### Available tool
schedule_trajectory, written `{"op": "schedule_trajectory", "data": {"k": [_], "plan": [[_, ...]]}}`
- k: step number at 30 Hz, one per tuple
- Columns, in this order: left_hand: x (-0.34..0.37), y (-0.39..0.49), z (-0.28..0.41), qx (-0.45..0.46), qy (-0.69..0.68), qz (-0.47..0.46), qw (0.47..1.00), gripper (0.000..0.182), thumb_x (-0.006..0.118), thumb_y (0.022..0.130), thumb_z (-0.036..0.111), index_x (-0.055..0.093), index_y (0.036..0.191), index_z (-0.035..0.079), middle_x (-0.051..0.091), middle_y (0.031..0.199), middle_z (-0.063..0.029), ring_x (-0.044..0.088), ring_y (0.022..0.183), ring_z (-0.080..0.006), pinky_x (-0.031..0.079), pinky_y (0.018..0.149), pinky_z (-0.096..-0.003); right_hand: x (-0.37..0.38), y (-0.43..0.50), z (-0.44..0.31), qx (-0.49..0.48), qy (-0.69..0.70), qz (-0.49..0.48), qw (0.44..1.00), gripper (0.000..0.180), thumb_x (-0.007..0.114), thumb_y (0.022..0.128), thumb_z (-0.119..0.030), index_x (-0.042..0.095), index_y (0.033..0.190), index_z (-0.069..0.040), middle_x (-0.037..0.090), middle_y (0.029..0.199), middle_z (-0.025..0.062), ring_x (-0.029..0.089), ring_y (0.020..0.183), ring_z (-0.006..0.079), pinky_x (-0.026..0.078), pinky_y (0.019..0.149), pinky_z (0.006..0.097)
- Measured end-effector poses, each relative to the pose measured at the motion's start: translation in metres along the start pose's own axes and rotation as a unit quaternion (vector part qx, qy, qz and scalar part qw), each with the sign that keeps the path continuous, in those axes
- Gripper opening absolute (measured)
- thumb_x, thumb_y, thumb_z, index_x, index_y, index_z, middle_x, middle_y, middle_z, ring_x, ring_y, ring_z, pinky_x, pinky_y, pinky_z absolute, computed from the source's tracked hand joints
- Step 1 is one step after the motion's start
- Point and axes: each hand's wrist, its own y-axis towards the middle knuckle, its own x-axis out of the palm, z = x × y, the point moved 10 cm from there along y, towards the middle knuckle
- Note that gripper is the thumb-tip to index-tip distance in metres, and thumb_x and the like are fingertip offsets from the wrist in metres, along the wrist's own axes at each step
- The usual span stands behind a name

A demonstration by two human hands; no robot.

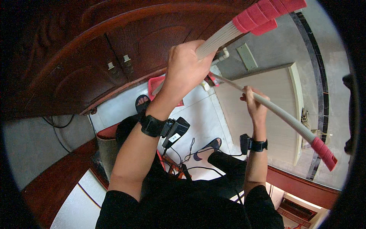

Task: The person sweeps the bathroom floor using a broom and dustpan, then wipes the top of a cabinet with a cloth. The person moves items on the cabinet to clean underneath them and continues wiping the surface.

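My left hand (187, 64) is closed around a pale ribbed handle (219, 41) with a pink end grip (266, 14), raised toward the upper right. The handle passes behind my forearm and seems to lead down to a pink dustpan (155, 82) on the floor, partly hidden by that arm. In my right hand (256, 104) is a pale broom pole (286, 118), held slantwise, its pink tip (324, 153) at the lower right. The pole's far end reaches a small red and pink head (214, 79) near the floor, mostly hidden behind my left hand.
A dark red wooden cabinet (85, 65) lines the left and top. Beside the floor tiles (197, 117) stands a pale panel (257, 83). A white pipe (223, 55) runs near the wall. Black cables (186, 160) hang from wrist devices (175, 131). A red-topped container (107, 143) stands left.
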Motion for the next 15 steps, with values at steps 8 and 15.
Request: {"op": "schedule_trajectory", "data": {"k": [8, 15], "plan": [[-0.001, -0.001, -0.001, -0.03, 0.017, -0.006, 0.999, 0.033, 0.075, 0.096, 0.036, 0.079, 0.097, 0.002, 0.075, 0.076, -0.0094, 0.07, 0.068, -0.0156, 0.055, 0.066, -0.0344, 0.005, 0.018, -0.017, -0.016, -0.053, -0.016, 0.998, 0.035, 0.068, 0.101, -0.027, 0.077, 0.104, 0.007, 0.073, 0.065, 0.0148, 0.077, 0.065, 0.0212, 0.06, 0.064, 0.0317], [-0.004, -0.001, 0.005, 0.024, 0.007, 0.02, 0.999, 0.035, 0.076, 0.096, 0.038, 0.079, 0.095, 0.003, 0.073, 0.072, -0.0106, 0.067, 0.063, -0.0155, 0.054, 0.062, -0.0349, 0.014, 0.037, 0.026, -0.05, -0.104, -0.028, 0.993, 0.034, 0.069, 0.1, -0.027, 0.077, 0.103, 0.006, 0.073, 0.067, 0.0155, 0.078, 0.066, 0.0219, 0.059, 0.063, 0.032]]}}
